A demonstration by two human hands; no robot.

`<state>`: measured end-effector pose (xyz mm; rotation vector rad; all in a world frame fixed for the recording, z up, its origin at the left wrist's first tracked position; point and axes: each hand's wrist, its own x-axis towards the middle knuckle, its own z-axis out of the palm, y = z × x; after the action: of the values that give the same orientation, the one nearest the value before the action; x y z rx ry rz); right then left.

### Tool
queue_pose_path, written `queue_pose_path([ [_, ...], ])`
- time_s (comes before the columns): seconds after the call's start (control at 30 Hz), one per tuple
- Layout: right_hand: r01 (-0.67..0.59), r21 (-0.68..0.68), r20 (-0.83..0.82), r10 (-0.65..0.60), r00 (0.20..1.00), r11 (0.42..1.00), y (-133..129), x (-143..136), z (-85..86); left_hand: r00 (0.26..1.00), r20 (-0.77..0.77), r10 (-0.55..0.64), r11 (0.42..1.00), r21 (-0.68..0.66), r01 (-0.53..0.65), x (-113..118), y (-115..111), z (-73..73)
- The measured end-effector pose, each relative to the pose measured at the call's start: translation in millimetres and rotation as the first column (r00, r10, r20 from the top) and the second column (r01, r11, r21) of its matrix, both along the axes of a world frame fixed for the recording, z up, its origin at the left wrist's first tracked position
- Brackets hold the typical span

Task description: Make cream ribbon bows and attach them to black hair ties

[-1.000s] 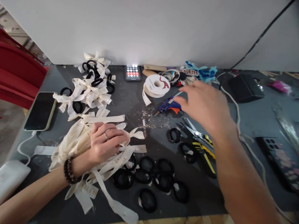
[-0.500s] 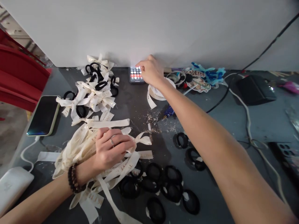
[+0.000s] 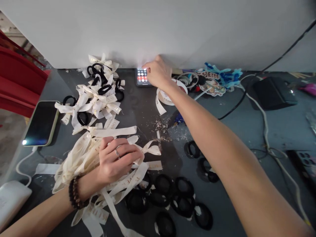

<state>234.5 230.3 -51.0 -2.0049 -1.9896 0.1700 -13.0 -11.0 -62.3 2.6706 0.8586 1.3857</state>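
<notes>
My left hand (image 3: 118, 159), wearing a ring, rests on a heap of cream printed ribbons (image 3: 79, 158), its fingers curled round a ribbon bow near the right side of the heap. My right hand (image 3: 158, 73) reaches to the wall side of the table, its index finger extended onto the lit screen of a small phone (image 3: 142, 78). Just below that wrist lies a ribbon roll (image 3: 165, 97) with a loose end. Ribbon bows with black hair ties (image 3: 97, 98) form a pile at the upper left. Several plain black hair ties (image 3: 183, 187) lie at the lower middle.
A second phone (image 3: 41, 123) is cabled to a white power bank (image 3: 13, 200) at the left. A blue-handled tool (image 3: 179, 118) lies partly under my right forearm. Cables (image 3: 265, 121), a black box (image 3: 274, 93) and colourful trinkets (image 3: 222, 79) are at the right. A red chair (image 3: 19, 79) stands beyond the table.
The right index finger has shifted slightly up and left on the phone screen. My left hand keeps its place on the ribbons. The camera view has shifted a little.
</notes>
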Motion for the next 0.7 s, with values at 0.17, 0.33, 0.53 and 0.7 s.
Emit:
queue_pose_path([
  [0.17,0.014,0.064,-0.006,-0.014,1.000,0.998,-17,4,7.0,1.000,0.013,0.003,1.000,0.004,-0.003,-1,-1,-3.4],
  [0.33,0.020,0.071,0.035,-0.023,0.999,0.997,-43,1,17.6,1.000,-0.003,-0.010,1.000,-0.001,0.010,-2,0,-3.4],
  [0.53,-0.043,0.125,0.007,0.042,0.999,0.991,-101,-7,41.0,1.000,-0.013,-0.016,0.999,-0.032,0.016,-5,-1,-3.8],
  [0.7,-0.155,0.069,-0.017,0.156,0.988,0.985,-166,-12,53.0,0.999,-0.025,-0.024,0.999,-0.039,0.023,-6,-1,-4.2],
])
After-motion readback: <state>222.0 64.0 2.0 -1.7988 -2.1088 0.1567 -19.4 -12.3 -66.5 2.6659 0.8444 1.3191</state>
